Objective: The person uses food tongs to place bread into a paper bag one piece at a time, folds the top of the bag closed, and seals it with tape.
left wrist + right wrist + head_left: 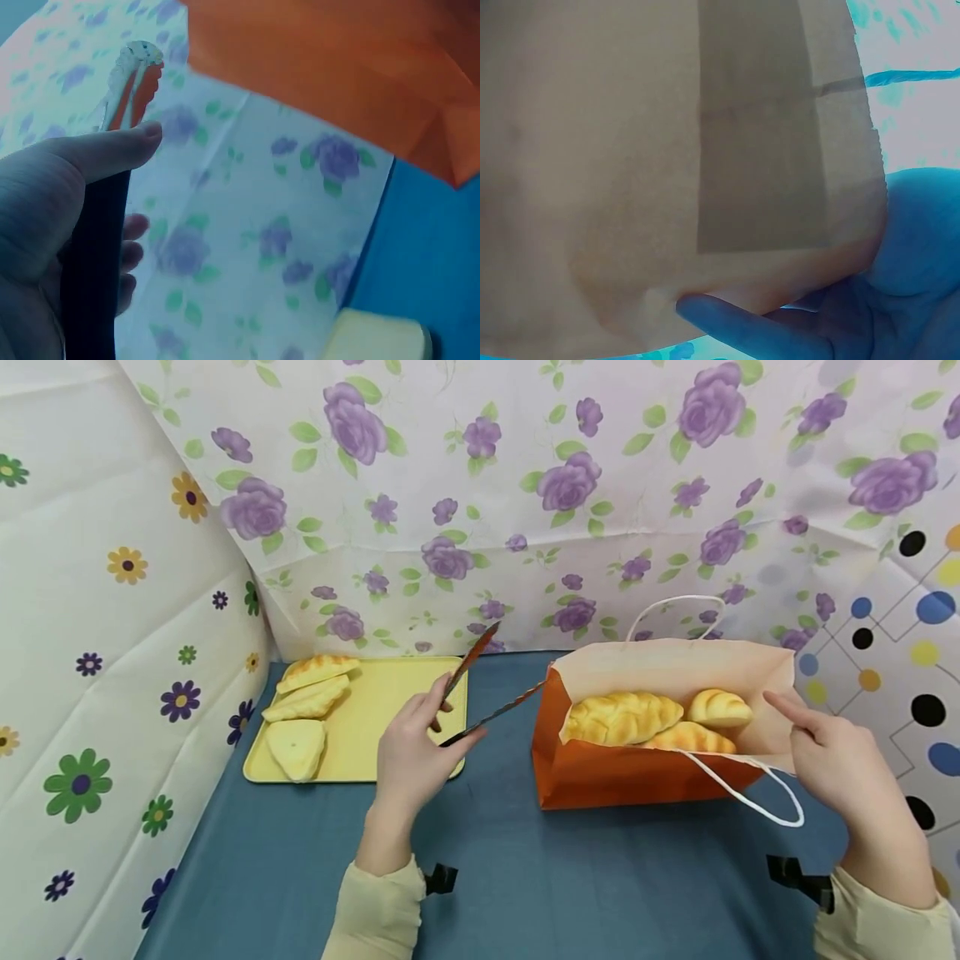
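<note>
My left hand (416,739) holds a pair of tongs (495,713) with dark handles, its two arms spread apart and nothing between the tips. In the left wrist view thumb and fingers wrap the black handle (96,247). My right hand (843,764) pinches the right rim of an orange paper bag (630,781), its thumb (739,326) against the paper in the right wrist view. Inside the bag lie a braided loaf (622,717), a small round bread (718,707) and another ridged bread (692,739). The tongs' tips point toward the bag's left side.
Left of the bag, a yellow tray (382,722) carries two long breads (318,671) and a pale triangular bread (297,749) along its left side. White cord handles (765,814) hang at the bag's front and rise behind. Flowered cloth walls (450,485) enclose the blue table (525,868).
</note>
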Available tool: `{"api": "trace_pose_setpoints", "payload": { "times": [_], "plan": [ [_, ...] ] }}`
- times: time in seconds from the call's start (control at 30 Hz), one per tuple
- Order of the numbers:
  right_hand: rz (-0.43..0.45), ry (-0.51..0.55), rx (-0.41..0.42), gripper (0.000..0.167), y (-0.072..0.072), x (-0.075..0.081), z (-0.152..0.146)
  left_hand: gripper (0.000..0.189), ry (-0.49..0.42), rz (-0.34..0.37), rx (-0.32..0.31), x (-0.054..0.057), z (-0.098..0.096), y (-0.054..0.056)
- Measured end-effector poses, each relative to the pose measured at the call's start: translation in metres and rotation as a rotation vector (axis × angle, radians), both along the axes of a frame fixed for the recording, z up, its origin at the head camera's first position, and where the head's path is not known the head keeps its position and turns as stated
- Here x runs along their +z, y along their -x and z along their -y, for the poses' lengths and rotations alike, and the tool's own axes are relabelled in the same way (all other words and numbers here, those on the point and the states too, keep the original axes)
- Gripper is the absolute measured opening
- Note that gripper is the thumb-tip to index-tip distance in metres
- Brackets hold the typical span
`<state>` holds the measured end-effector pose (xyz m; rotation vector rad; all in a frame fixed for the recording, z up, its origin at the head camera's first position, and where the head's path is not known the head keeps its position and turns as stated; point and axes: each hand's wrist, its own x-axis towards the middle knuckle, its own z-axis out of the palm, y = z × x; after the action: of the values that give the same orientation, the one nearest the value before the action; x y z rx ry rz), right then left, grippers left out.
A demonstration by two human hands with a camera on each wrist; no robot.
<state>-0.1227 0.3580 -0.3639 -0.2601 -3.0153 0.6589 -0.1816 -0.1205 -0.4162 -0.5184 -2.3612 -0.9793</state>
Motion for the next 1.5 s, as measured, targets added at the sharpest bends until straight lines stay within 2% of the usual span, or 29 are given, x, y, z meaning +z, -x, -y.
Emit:
{"api": "trace_pose_setpoints", "payload": {
  "times": [0.17,0.27,0.4,0.53,0.67,0.77,0.93,1.07,1.23,1.5],
  "plan": [
    [0.01,0.008,-0.009,0.056,0.0,0.0,-0.001,0.083,-0.032,0.132,0.066,-0.019,0.032,-0.018],
    [0.014,0.009,-0.009,0.056,0.0,-0.001,0.0,0.086,-0.021,0.162,0.11,-0.028,0.054,-0.029],
    [0.01,0.008,0.003,0.056,0.002,-0.001,0.0,0.087,-0.006,0.197,0.19,-0.035,0.082,-0.044],
    [0.012,0.006,0.003,0.056,0.001,-0.002,0.0,0.088,-0.019,0.276,0.294,-0.04,0.104,-0.061],
    [-0.001,0.008,-0.001,0.056,0.0,-0.002,0.0,0.089,-0.042,0.387,0.377,-0.045,0.12,-0.073],
    [-0.006,0.011,-0.003,0.055,-0.001,-0.002,0.0,0.093,-0.036,0.496,0.439,-0.05,0.131,-0.079],
    [-0.009,0.009,-0.004,0.055,-0.003,-0.003,-0.001,0.103,0.008,0.647,0.563,-0.058,0.149,-0.083],
    [-0.012,0.004,-0.001,0.056,-0.003,-0.003,-0.002,0.108,0.002,0.719,0.644,-0.064,0.158,-0.081],
    [-0.022,0.006,0.001,0.056,-0.001,-0.003,-0.002,0.106,-0.028,0.757,0.686,-0.073,0.167,-0.076],
    [-0.028,0.009,0.01,0.056,0.002,-0.003,-0.001,0.109,0.006,0.834,0.711,-0.088,0.182,-0.068]
  ]
}}
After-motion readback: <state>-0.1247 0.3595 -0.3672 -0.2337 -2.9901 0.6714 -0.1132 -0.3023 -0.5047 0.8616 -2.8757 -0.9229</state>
